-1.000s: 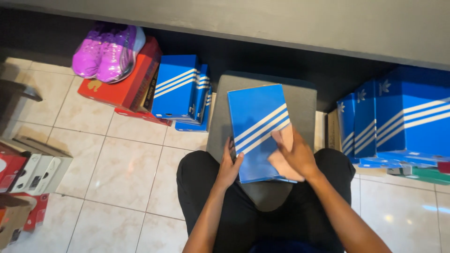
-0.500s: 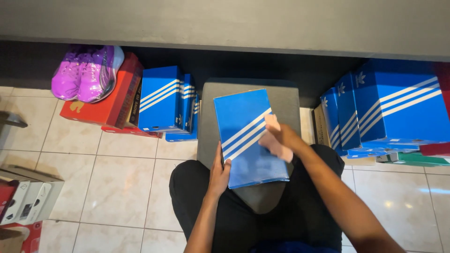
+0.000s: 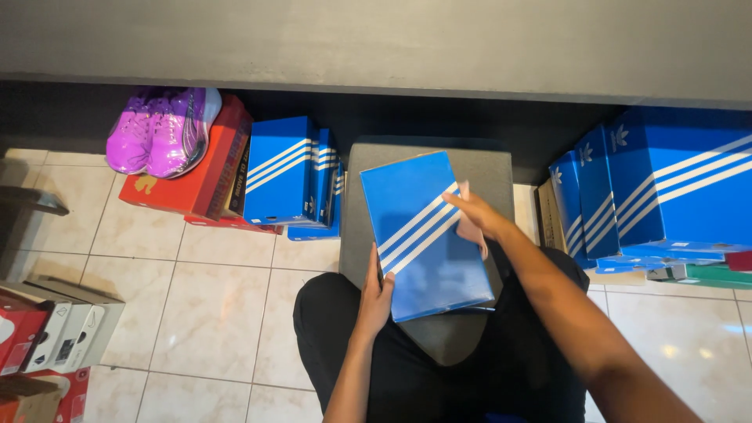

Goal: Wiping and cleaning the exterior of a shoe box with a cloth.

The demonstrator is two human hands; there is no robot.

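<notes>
Blue shoebox with three white diagonal stripes, lid closed, lying flat on the lap

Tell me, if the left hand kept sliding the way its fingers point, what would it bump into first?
The left hand points up along the left edge of the blue striped shoebox, across the grey stool. Probably it would meet the blue boxes stacked beyond the stool first, though depth is hard to judge.

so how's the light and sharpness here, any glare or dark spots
Head view: sharp on the blue box and both hands, left hand, right hand; slight softness at the frame edges. Glare patches on the floor tiles, brightest at lower right. The recess under the counter is deep shadow, so the box stacks' far ends are lost.
</notes>
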